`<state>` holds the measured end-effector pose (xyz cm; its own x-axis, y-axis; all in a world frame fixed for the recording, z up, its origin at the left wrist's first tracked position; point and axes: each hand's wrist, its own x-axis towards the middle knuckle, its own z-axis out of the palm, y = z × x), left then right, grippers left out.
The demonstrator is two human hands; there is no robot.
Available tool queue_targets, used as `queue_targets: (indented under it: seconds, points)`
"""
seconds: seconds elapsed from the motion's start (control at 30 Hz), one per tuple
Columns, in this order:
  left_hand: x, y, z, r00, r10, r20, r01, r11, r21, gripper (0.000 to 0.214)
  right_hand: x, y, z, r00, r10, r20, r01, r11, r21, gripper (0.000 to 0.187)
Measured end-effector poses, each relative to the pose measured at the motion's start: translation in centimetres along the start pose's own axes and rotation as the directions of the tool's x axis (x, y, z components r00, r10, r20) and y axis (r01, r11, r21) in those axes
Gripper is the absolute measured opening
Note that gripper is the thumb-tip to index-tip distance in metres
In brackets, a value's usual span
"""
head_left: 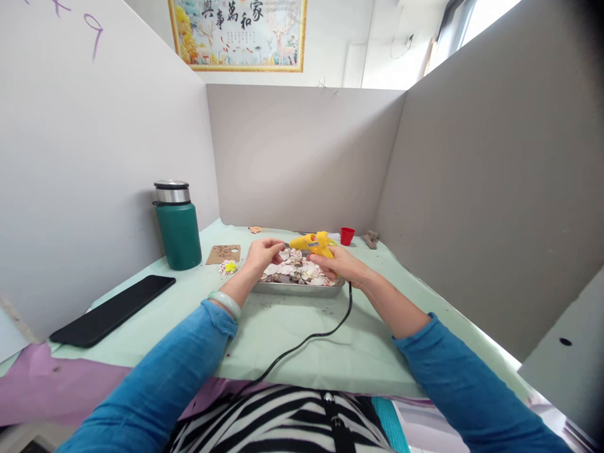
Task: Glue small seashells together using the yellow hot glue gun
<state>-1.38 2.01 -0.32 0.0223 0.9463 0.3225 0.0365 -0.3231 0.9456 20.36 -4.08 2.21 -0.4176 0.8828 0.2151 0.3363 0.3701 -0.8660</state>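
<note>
A yellow hot glue gun [311,243] is gripped in my right hand [343,264], its nozzle pointing left. Facing the nozzle, my left hand [265,255] has its thumb and fingers pinched together; whatever they hold is too small to make out. Both hands are over a metal tray [302,289] filled with seashells [285,269], pale and speckled ones among darker ones. From the glue gun's handle a black cord [309,338] runs down across the table to its front edge.
On the left stand a green bottle [178,233] and a long black pad [116,309]. Near them lie a brown card [223,254] and a shell piece with a yellow flower [229,267]. At the back right is a red cup [347,236]. Grey partitions [306,157] enclose the table.
</note>
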Motion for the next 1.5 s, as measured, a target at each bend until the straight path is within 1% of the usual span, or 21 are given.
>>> queue_targets:
  seconds: [0.23, 0.47, 0.87, 1.1, 1.33, 1.5]
  points:
    - [-0.38, 0.56, 0.14, 0.999, -0.018, -0.026, 0.018, 1.000, -0.015, 0.029, -0.06, -0.09, 0.00, 1.000, 0.006, -0.021, -0.006, 1.000, 0.011, 0.035]
    - [-0.59, 0.88, 0.25, 0.999, -0.028, -0.041, 0.026, 0.999, -0.032, 0.028, -0.02, -0.15, -0.02, 1.000, 0.007, -0.006, -0.007, 1.000, 0.004, 0.038]
    - [-0.41, 0.55, 0.20, 0.999, -0.014, -0.029, 0.013, 1.000, -0.020, 0.026, -0.10, 0.00, -0.08, 0.999, -0.030, -0.018, 0.030, 0.999, 0.012, 0.038]
    - [-0.25, 0.38, 0.08, 1.000, -0.012, -0.012, 0.012, 1.000, -0.003, 0.027, -0.16, -0.27, 0.09, 0.999, 0.009, -0.042, -0.011, 0.999, -0.039, 0.039]
    - [-0.23, 0.24, 0.04, 1.000, -0.002, -0.010, 0.002, 1.000, -0.004, 0.026, -0.03, -0.09, 0.05, 1.000, 0.004, 0.004, -0.004, 1.000, 0.006, 0.037]
    - [-0.34, 0.40, 0.08, 1.000, -0.002, -0.015, 0.002, 1.000, -0.006, 0.026, -0.10, -0.16, 0.04, 1.000, -0.011, 0.005, 0.011, 1.000, 0.019, 0.038]
